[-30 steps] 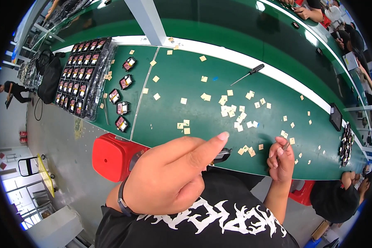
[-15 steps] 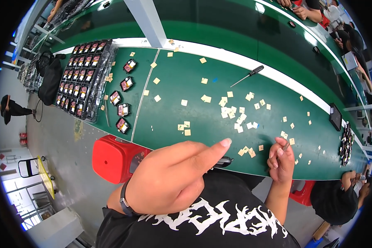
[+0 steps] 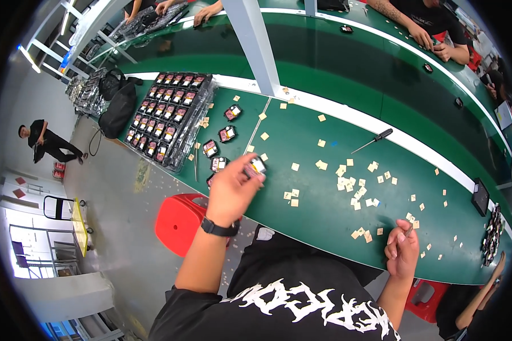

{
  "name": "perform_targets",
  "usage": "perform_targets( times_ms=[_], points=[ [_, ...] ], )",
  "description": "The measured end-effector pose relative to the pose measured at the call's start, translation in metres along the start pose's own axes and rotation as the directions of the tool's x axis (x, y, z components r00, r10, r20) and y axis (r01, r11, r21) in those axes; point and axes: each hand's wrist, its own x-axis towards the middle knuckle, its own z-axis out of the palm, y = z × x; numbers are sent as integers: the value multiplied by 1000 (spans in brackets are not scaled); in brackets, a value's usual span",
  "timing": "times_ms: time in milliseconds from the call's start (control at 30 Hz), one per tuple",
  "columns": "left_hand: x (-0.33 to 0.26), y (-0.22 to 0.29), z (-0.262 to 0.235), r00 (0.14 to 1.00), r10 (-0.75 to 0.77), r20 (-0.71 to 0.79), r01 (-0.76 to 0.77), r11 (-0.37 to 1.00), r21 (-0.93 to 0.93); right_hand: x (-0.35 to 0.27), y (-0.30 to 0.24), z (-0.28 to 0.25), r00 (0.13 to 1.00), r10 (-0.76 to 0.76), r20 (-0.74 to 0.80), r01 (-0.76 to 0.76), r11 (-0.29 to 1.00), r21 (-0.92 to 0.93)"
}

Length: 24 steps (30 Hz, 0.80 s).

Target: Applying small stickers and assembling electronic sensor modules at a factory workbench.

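Case (image 3: 258, 166) over table (image 3: 318, 210) — tray (image 3: 183, 149) left, screwdriver (image 3: 382, 136) right.

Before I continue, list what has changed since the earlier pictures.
The left hand has moved forward and leftward, toward the row of devices; the small black device in its grip now shows clearly. The view has swung too. The screwdriver, the paper squares and the right hand with its thin grey piece stayed put.

Shirt (image 3: 279, 329), near side of green table (image 3: 318, 220): stylised white lettering (image 3: 312, 307). Labelled boxes (image 3: 227, 133), table's left end: print illegible.
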Motion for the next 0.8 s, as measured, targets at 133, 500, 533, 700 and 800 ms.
perform_targets(
  times_ms=[133,500,533,700,800],
  points=[
    [35,-7,-30,980,132,-147,-44,873,485,8,-3,8,1000,16,-12,-16,1000,-12],
    [75,-23,-62,960,277,41,-200,573,795,8,-2,-1,978,163,130,-166,986,13],
    [77,-35,-63,934,356,41,-260,594,762,6,-4,-4,977,154,150,-152,988,-22],
    [30,55,-2,954,300,27,-140,360,922,-23,-48,-24,997,55,45,-45,980,-194],
    [26,59,1,946,312,83,-193,339,921,-33,-74,-72,944,-230,-236,71,841,-536]
  ],
)
